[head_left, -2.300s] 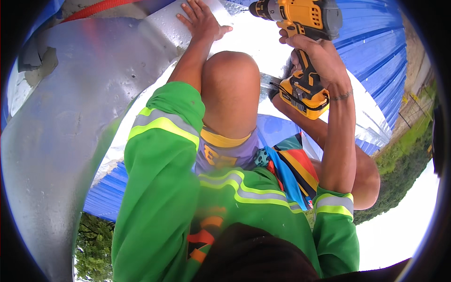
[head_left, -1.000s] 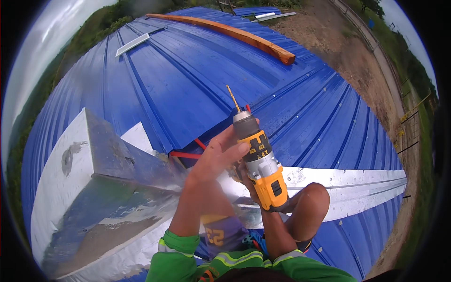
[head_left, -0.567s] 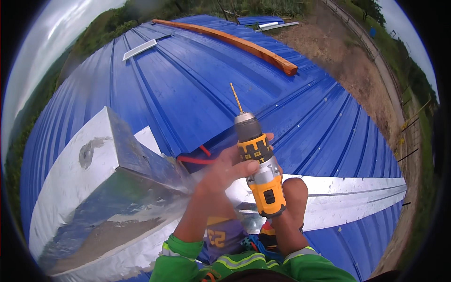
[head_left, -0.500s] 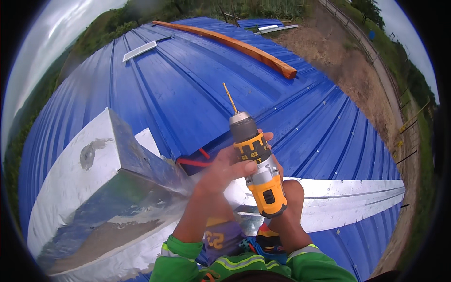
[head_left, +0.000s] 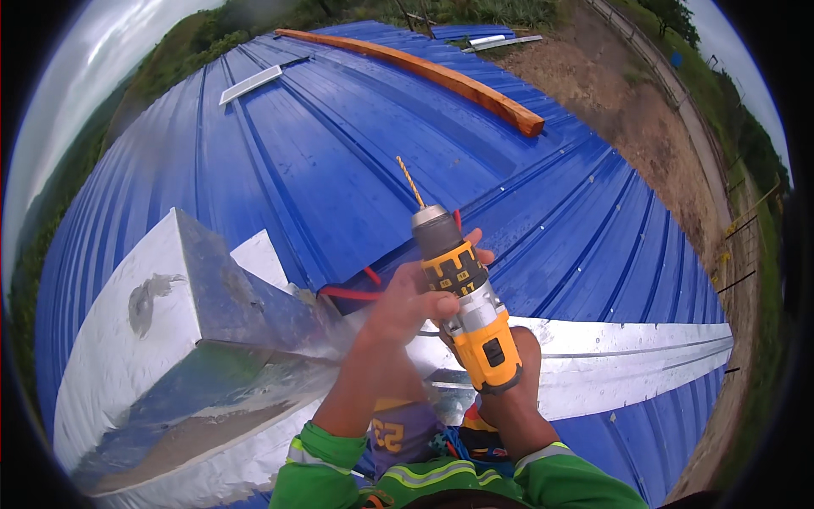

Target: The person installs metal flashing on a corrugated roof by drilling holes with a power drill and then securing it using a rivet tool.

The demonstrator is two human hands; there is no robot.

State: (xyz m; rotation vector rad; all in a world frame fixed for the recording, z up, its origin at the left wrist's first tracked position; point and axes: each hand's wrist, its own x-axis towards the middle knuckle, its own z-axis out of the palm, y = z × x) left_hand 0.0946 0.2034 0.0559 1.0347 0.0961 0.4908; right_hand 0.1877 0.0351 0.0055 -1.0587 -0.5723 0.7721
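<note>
A yellow and black cordless drill [head_left: 481,329] is held up in front of me, its top facing me. A gold drill bit [head_left: 410,181] sticks out of its chuck and points away, slightly left. My left hand [head_left: 409,297] is closed around the drill's front part by the collar, thumb on top and fingertips showing on the far side. My right hand [head_left: 519,360] is behind and below the drill's rear, where the handle would be; its fingers are mostly hidden by the drill body.
Blue ribbed metal roofing [head_left: 339,187] spreads all around. A silver-covered box structure [head_left: 127,314] rises at the left, and a silver flashing strip [head_left: 627,348] runs right. A wooden beam [head_left: 424,72] and a white panel [head_left: 251,84] lie farther off. Red strips [head_left: 349,293] show near the box.
The view has shifted slightly, so the box appears a little lower and the beam a little higher. Both hands keep the drill in nearly the same pose.
</note>
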